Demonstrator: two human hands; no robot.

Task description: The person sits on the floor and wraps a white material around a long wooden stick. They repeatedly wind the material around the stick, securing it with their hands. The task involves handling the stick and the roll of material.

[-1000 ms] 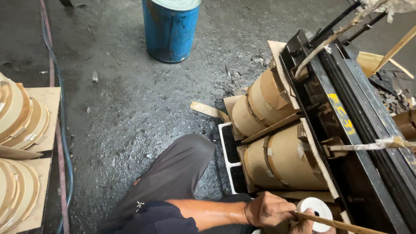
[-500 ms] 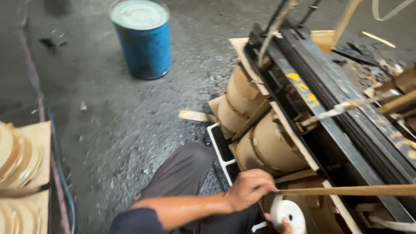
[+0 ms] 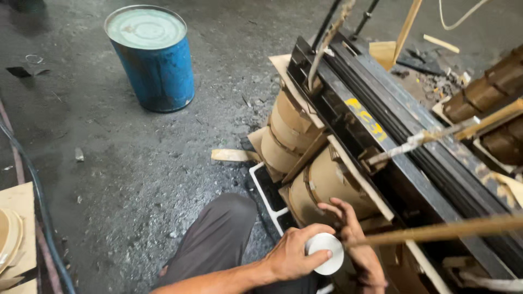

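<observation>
I am in a grimy workshop where heavy electrical gear gets rebuilt: a stained concrete floor, a dented blue steel drum, paper-wrapped transformer coils in a black iron frame, wood scraps scattered about.

Open room: bare concrete floor left of the knee.
Blocked right: paper-wrapped coils packed against the black steel frame.
Across the reach: wooden stick just beside the hands.
Far left: blue drum, well apart.
</observation>
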